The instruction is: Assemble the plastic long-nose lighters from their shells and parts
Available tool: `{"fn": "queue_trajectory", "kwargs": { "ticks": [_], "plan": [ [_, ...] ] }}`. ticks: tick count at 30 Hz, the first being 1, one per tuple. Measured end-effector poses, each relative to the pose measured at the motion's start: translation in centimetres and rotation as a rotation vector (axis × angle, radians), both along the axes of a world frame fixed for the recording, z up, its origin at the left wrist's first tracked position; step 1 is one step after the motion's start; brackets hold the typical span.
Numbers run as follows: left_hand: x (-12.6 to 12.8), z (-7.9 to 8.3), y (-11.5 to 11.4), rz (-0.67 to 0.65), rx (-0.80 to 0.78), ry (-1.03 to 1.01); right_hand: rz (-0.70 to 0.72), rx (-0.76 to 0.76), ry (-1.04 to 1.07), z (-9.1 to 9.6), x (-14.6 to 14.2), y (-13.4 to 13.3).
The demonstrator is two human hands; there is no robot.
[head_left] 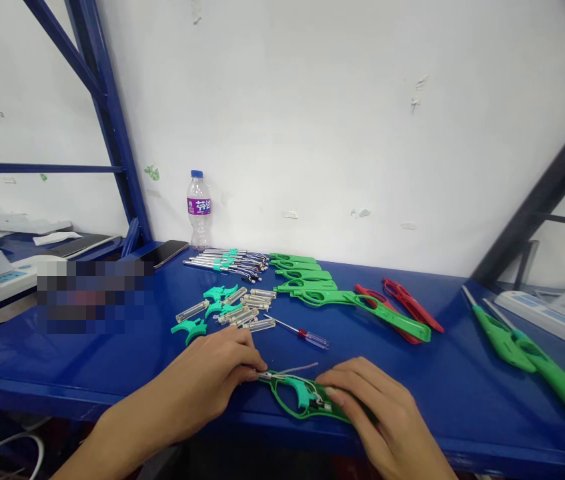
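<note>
A green lighter casing half [282, 400] lies open at the table's front edge, with a teal trigger [303, 393] and thin wires inside it. My left hand [222, 367] pinches the casing's narrow end, where a bit of metal shows by the fingertips. At the handle end, my right hand [377, 413] is closed round the casing, thumb and fingers near the wires and a small black part. Its palm hides the rest of the handle. Just beyond my hands lies a screwdriver [315, 339] with a clear handle.
Clear fuel tanks [245, 315], teal triggers [189, 328] and metal rods with wires [227, 261] lie behind my left hand. Further back are green casing halves [307, 283] and red ones [412, 307]. Assembled green lighters [537, 367] rest right; a bottle [199, 213] stands by the wall.
</note>
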State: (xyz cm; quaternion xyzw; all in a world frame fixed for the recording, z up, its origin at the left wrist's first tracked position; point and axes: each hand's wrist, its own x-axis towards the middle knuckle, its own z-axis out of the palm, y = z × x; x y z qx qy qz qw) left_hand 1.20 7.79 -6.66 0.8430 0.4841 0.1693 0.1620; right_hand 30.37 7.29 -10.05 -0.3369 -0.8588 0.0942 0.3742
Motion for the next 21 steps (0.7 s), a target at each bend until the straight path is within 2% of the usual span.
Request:
{"fn": "queue_trajectory", "kwargs": {
  "ticks": [4, 9, 13, 21],
  "plan": [
    [-0.01, -0.01, 0.00, -0.025, 0.024, 0.023, -0.097, 0.041, -0.060, -0.22, 0.03, 0.19],
    [0.18, -0.13, -0.24, -0.068, 0.054, 0.018, -0.070, -0.023, -0.162, -0.36, -0.05, 0.41],
    [0.45, 0.05, -0.47, -0.063, 0.046, 0.039, -0.019, -0.131, -0.116, 0.07, -0.20, 0.48],
    [0.60, -0.06, -0.56, -0.060, 0.042, 0.077, -0.003, -0.071, -0.018, -0.91, -0.01, 0.47]
  ]
}}
